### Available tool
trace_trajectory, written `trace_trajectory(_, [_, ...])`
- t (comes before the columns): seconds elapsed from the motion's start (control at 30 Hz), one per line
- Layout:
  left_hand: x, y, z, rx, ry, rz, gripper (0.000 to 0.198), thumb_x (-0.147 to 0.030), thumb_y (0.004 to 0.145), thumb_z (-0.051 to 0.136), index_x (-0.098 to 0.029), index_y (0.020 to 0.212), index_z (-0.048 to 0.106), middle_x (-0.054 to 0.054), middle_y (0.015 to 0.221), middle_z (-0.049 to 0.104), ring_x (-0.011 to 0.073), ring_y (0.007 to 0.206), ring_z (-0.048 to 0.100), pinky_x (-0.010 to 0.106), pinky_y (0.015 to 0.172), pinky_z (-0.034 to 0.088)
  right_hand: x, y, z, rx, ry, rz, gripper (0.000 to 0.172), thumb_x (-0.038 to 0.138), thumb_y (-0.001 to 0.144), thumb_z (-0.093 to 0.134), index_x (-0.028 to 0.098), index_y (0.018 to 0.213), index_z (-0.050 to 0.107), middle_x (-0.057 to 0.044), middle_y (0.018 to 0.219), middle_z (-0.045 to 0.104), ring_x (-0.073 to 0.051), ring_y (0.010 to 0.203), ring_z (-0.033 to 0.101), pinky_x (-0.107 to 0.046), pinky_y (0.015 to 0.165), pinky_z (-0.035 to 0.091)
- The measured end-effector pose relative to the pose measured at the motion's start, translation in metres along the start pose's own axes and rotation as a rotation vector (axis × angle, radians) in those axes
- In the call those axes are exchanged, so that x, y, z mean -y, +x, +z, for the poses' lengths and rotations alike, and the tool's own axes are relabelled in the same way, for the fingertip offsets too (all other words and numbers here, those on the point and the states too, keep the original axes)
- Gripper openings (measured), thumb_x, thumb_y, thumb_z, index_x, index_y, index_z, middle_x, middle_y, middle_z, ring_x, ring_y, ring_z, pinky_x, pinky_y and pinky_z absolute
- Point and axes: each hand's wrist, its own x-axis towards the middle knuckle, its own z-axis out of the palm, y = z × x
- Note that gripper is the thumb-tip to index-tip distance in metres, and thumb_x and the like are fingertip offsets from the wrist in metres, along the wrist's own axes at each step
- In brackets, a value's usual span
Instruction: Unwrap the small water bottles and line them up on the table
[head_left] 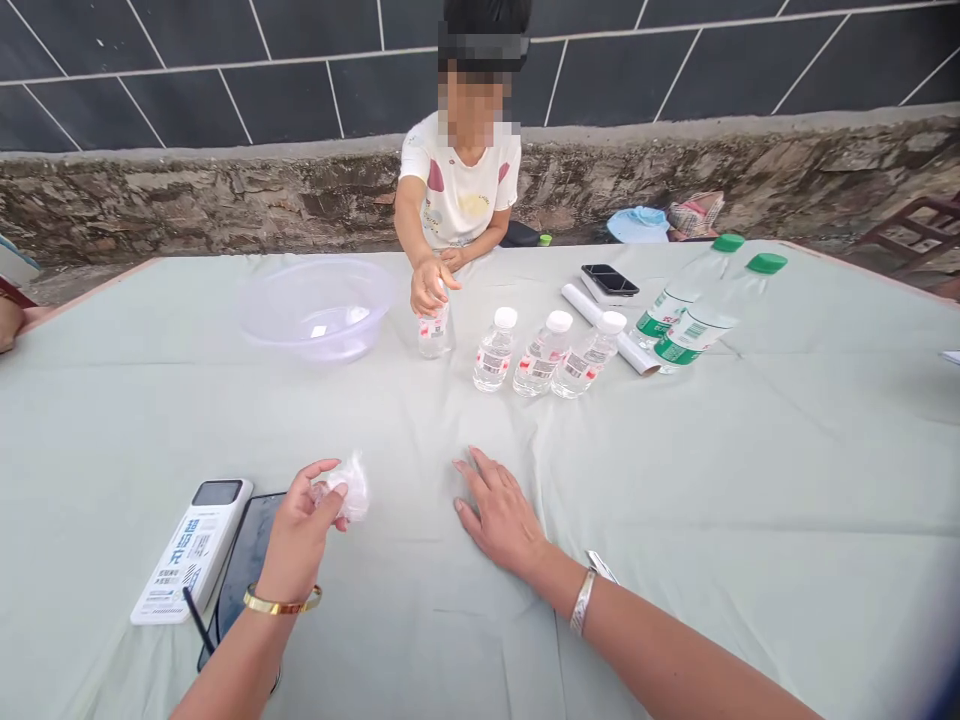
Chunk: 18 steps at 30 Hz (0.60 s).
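My left hand (311, 510) is closed on a crumpled piece of thin, clear-white plastic or tissue (354, 487); its exact kind I cannot make out. Flat on the pale tablecloth (420, 620) lies my right hand (499, 510), fingers spread, holding nothing. Beyond it stand three small water bottles with white caps: a left one (492, 355), a middle one (540, 360) and a right one (586, 362). Across the table, a person's hand (431, 287) grips the top of another small bottle (434, 335).
A clear purple basin (315, 310) stands at the far left. Near my left forearm lie a white power bank (191, 555) and a dark phone (251, 550). Farther right are a white roll (630, 350), another phone (610, 279) and two green-capped bottles (694, 335).
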Motion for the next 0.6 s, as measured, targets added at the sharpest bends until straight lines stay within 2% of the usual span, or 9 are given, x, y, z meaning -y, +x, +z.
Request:
trace_trajectory(0.1, [-0.013, 0.02, 0.001, 0.152, -0.008, -0.109, 0.033, -0.036, 0.066, 0.069, -0.016, 0.092, 0.063, -0.005, 0.059, 0.051, 0.0059, 0.047, 0.044, 0.02, 0.046, 0.036, 0.0, -0.004, -0.002, 0.011, -0.086, -0.01, 0.046, 0.03, 0.087, 0.043, 0.018, 0.131, 0.046, -0.014, 0.142, 0.039, -0.028, 0.128, 0.039, -0.048, 0.105, 0.032])
trace_trajectory(0.17, [-0.029, 0.035, 0.003, 0.203, -0.083, -0.168, 0.02, -0.027, 0.072, 0.064, -0.012, 0.085, 0.064, -0.005, 0.057, 0.05, 0.0037, 0.046, 0.043, 0.018, 0.048, 0.037, 0.0, 0.0, -0.002, 0.007, -0.112, -0.017, 0.044, 0.029, 0.087, 0.042, 0.017, 0.129, 0.048, -0.014, 0.139, 0.043, -0.027, 0.127, 0.04, -0.047, 0.105, 0.032])
trace_trajectory(0.27, [-0.068, 0.072, 0.007, 0.086, -0.276, -0.138, 0.013, -0.018, 0.082, 0.051, -0.01, 0.088, 0.06, -0.006, 0.058, 0.049, 0.0012, 0.045, 0.045, 0.019, 0.056, 0.043, 0.001, 0.004, -0.001, 0.009, -0.128, -0.036, 0.043, 0.028, 0.086, 0.043, 0.016, 0.126, 0.051, -0.014, 0.136, 0.047, -0.027, 0.126, 0.041, -0.046, 0.105, 0.032])
trace_trajectory(0.33, [-0.099, 0.103, 0.009, -0.009, -0.354, -0.093, 0.013, -0.022, 0.085, 0.05, -0.013, 0.094, 0.055, -0.005, 0.061, 0.051, 0.0045, 0.049, 0.052, 0.022, 0.059, 0.05, 0.002, 0.004, -0.002, 0.006, -0.132, -0.039, 0.042, 0.027, 0.086, 0.044, 0.016, 0.125, 0.052, -0.014, 0.135, 0.048, -0.027, 0.126, 0.041, -0.046, 0.106, 0.032])
trace_trajectory(0.37, [-0.114, 0.119, 0.01, -0.055, -0.432, -0.067, 0.017, -0.025, 0.087, 0.048, -0.014, 0.099, 0.052, -0.001, 0.069, 0.056, 0.0082, 0.057, 0.059, 0.024, 0.061, 0.052, 0.003, 0.003, -0.002, 0.003, -0.138, -0.039, 0.041, 0.027, 0.086, 0.044, 0.016, 0.125, 0.052, -0.013, 0.135, 0.048, -0.026, 0.126, 0.041, -0.046, 0.106, 0.032])
trace_trajectory(0.43, [-0.135, 0.143, 0.01, -0.063, -0.532, -0.076, 0.025, -0.028, 0.091, 0.04, -0.015, 0.112, 0.042, 0.007, 0.089, 0.06, 0.0146, 0.075, 0.065, 0.029, 0.065, 0.055, 0.004, 0.002, -0.003, -0.001, -0.159, -0.039, 0.041, 0.027, 0.086, 0.043, 0.016, 0.124, 0.053, -0.013, 0.134, 0.049, -0.026, 0.125, 0.042, -0.045, 0.106, 0.032])
trace_trajectory(0.5, [-0.142, 0.152, 0.01, -0.052, -0.572, -0.106, 0.03, -0.027, 0.093, 0.036, -0.015, 0.12, 0.034, 0.012, 0.103, 0.057, 0.0178, 0.086, 0.065, 0.03, 0.066, 0.055, 0.004, 0.002, -0.003, -0.008, -0.183, -0.042, 0.04, 0.028, 0.086, 0.042, 0.016, 0.124, 0.053, -0.012, 0.134, 0.049, -0.025, 0.125, 0.042, -0.044, 0.105, 0.033])
trace_trajectory(0.53, [-0.138, 0.148, 0.011, -0.049, -0.574, -0.104, 0.03, -0.027, 0.093, 0.037, -0.016, 0.121, 0.034, 0.012, 0.105, 0.057, 0.0183, 0.088, 0.065, 0.03, 0.066, 0.055, 0.004, 0.002, -0.003, -0.011, -0.191, -0.043, 0.04, 0.028, 0.087, 0.042, 0.017, 0.123, 0.053, -0.012, 0.134, 0.05, -0.025, 0.125, 0.042, -0.044, 0.105, 0.033])
trace_trajectory(0.6, [-0.115, 0.127, 0.017, -0.038, -0.54, -0.047, 0.026, -0.026, 0.09, 0.043, -0.021, 0.116, 0.039, 0.008, 0.101, 0.059, 0.0181, 0.085, 0.065, 0.029, 0.064, 0.053, 0.004, 0.002, -0.003, -0.013, -0.198, -0.044, 0.04, 0.029, 0.087, 0.042, 0.017, 0.123, 0.054, -0.012, 0.134, 0.05, -0.025, 0.124, 0.042, -0.044, 0.105, 0.033])
